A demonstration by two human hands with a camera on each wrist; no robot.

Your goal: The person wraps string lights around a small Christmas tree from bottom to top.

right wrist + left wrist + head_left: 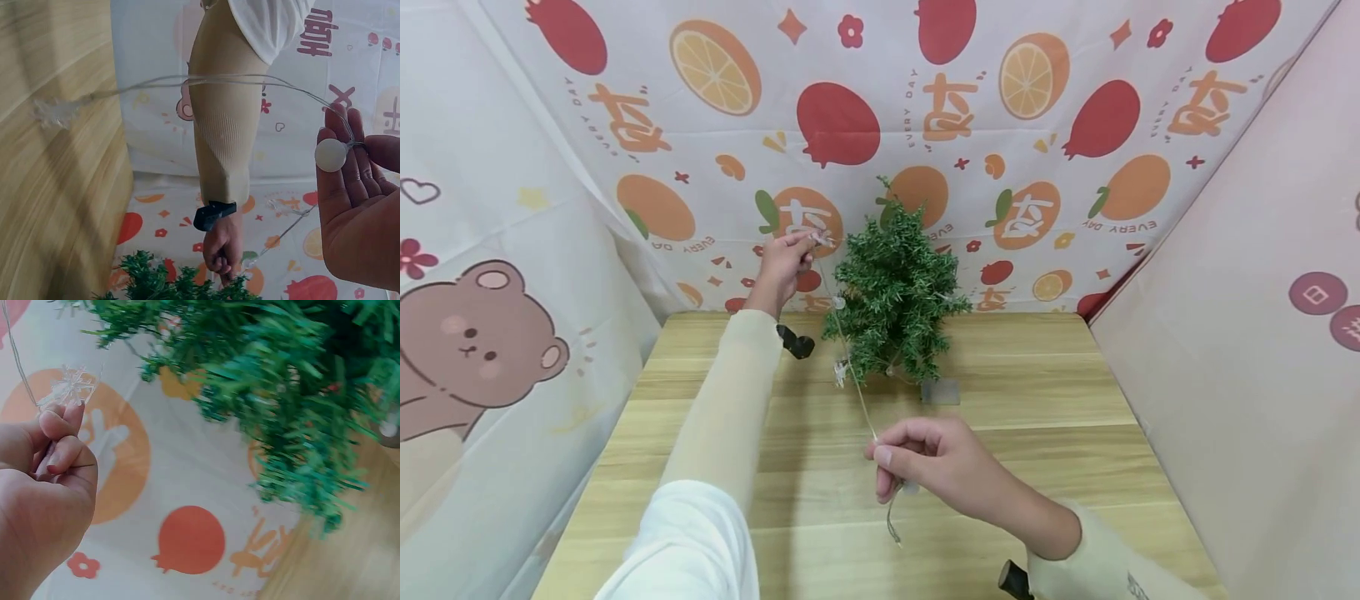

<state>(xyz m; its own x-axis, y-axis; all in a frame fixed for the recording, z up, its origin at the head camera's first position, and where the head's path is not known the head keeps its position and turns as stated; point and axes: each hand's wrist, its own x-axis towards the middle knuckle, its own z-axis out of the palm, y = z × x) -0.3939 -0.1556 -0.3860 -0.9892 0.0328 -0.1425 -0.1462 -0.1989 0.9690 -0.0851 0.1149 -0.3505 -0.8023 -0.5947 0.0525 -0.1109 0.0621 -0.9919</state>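
A string of fairy lights [859,392] stretches between the two hands, in front of the left side of a small green artificial Christmas tree [895,292]. Up beside the tree, my left hand [786,265] pinches the wire at a clear snowflake light [72,386]. My right hand [940,462], lower and nearer to me, pinches the wire between thumb and fingers. In the right wrist view, a white ball light [330,155] rests against those fingers. From there the wire curves off to another clear light [56,114] at its dangling end.
The tree stands near the back of a wooden table [1015,467]. By its base lies a small grey square piece [940,392]. Printed fabric walls, with fruit at the back [838,123] and a bear on the left [482,333], enclose the table.
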